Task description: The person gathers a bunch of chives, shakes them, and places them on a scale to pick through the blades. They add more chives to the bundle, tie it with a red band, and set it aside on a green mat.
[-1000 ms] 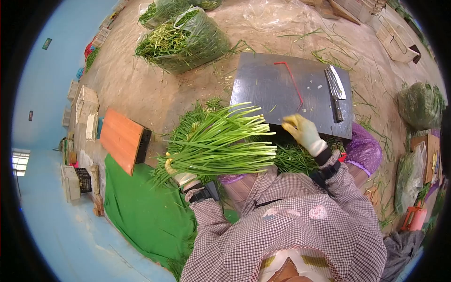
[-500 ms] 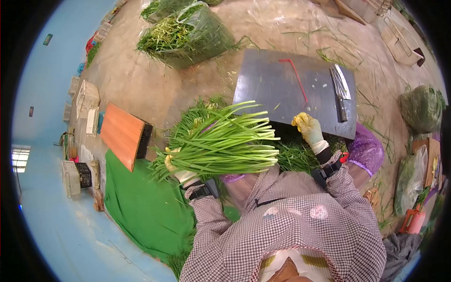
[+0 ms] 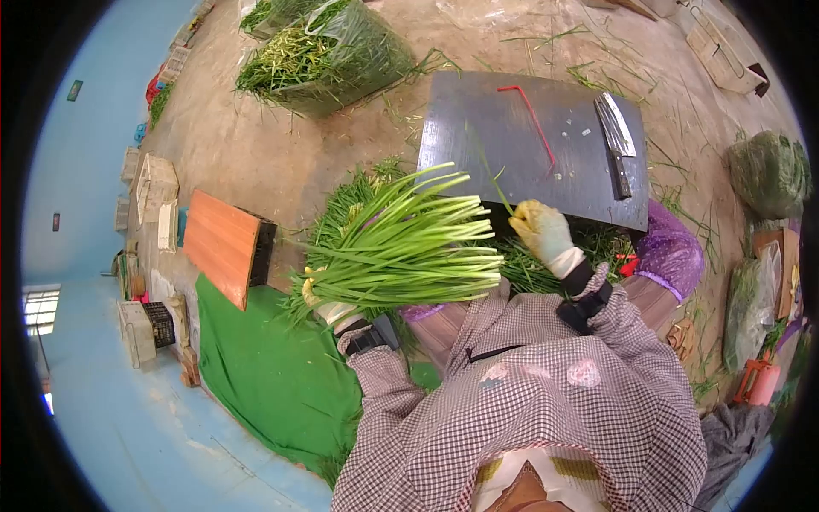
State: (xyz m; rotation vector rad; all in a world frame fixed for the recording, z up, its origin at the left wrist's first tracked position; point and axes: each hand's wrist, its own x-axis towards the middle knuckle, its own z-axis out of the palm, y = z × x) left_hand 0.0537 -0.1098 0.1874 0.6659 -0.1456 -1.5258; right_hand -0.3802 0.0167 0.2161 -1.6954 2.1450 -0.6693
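Note:
My left hand, in a pale glove with yellow fingers, is closed around the leafy end of a big bunch of garlic chives. The bunch lies sideways above my lap, its pale stem ends pointing right; leaves hide part of the hand. My right hand, in a similar glove, is pinched just right of the stem ends. A single chive leaf sticks up from its fingers. Beyond it stands a dark metal-topped board, with a cleaver and a bent red strip on top.
Loose greens are heaped behind and under the bunch. A bag of greens stands farther off. At left are an orange board and a green cloth. On the right sit another bag of greens and a crate.
My right hand has shifted slightly left toward the stem ends, and a single leaf now shows in its fingers. The left hand still holds the bunch.

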